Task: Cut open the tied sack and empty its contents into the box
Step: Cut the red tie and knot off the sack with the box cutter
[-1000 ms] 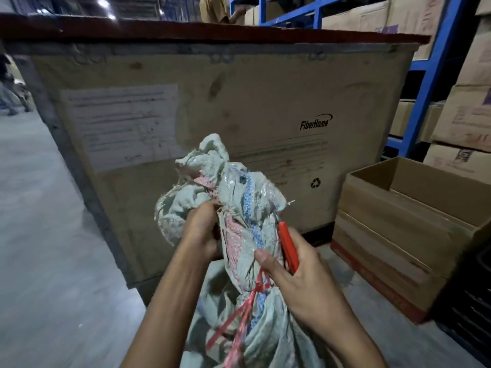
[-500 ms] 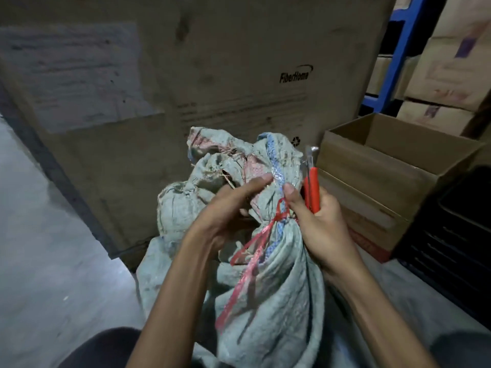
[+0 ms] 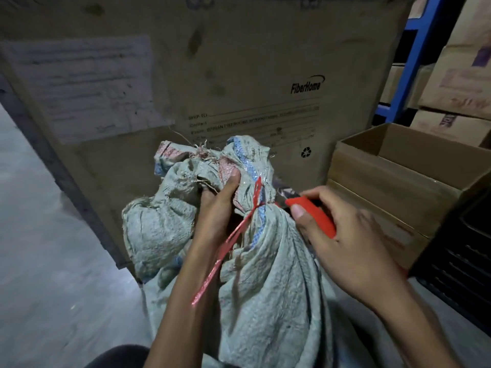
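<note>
A worn pale-green woven sack [image 3: 271, 274] stands in front of me, its neck bunched and bound with a red plastic tie [image 3: 253, 201] whose loose tail hangs down the front. My left hand [image 3: 220, 205] grips the bunched neck just left of the tie. My right hand [image 3: 342, 235] holds a red-handled cutter [image 3: 313, 216], its blade end lying level and pointing left at the tied neck. An open cardboard box [image 3: 403, 176] sits on the floor to the right of the sack.
A large FiberHome crate [image 3: 239, 75] with a paper label stands close behind the sack. Blue shelving [image 3: 403, 62] with stacked cartons is at the right, a black crate [image 3: 462, 261] at lower right. Grey concrete floor [image 3: 47, 261] lies to the left.
The view tilted down and closer. My right hand turned the cutter from upright to level, blade toward the tie. My left hand shifted to grip the neck beside the tie.
</note>
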Available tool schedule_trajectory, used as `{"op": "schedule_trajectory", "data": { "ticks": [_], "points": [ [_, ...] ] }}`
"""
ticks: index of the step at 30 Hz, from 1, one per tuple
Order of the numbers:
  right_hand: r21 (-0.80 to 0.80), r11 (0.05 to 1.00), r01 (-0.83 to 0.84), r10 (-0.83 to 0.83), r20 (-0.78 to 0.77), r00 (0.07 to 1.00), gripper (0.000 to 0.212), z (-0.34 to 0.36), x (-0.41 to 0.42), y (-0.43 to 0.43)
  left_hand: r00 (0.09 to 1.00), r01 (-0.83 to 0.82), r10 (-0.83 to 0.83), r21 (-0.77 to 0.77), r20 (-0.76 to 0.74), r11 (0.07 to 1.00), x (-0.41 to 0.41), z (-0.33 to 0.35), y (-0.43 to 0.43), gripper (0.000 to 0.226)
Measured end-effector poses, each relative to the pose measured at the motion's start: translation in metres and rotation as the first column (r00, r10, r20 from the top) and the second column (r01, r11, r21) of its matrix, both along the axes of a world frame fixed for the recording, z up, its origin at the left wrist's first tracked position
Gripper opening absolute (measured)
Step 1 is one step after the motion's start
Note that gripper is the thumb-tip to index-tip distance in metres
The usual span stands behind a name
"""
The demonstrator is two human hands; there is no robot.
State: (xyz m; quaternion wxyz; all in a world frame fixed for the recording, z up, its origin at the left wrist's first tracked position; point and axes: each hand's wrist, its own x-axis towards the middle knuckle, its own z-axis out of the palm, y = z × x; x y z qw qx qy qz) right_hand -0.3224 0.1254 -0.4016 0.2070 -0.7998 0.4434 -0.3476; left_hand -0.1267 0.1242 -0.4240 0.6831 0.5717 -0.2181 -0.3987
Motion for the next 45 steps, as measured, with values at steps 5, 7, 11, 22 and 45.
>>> {"op": "schedule_trajectory", "data": {
  "ticks": [5, 7, 11, 22, 45],
  "points": [
    [0.004, 1.000, 0.005, -0.004, -0.249, 0.968, 0.039, 0.016, -0.004, 0.014, 0.989, -0.061, 0.064, -0.027, 0.132, 0.998, 0.003, 0.000, -0.003, 0.112],
    [-0.024, 0.999, 0.026, -0.033, -0.336, 0.941, 0.039, 0.022, -0.007, 0.016, 0.980, -0.087, 0.086, 0.000, 0.181, 0.996, 0.005, 0.001, -0.003, 0.093],
    [-0.016, 1.000, 0.020, -0.025, -0.395, 0.918, 0.039, 0.035, -0.011, 0.021, 0.966, -0.109, 0.108, -0.007, 0.236, 0.994, 0.004, 0.002, -0.004, 0.082],
    [-0.040, 0.999, -0.004, -0.009, -0.313, 0.950, 0.041, 0.040, -0.013, 0.029, 0.931, -0.295, 0.307, -0.088, 0.200, 0.951, -0.019, 0.015, 0.003, 0.050],
    [-0.483, 0.859, 0.168, -0.136, 0.101, 0.986, 0.021, -0.022, 0.025, 0.030, 0.801, -0.598, 0.598, 0.000, 0.045, 0.801, -0.022, 0.014, 0.001, 0.040]
  ]
}}
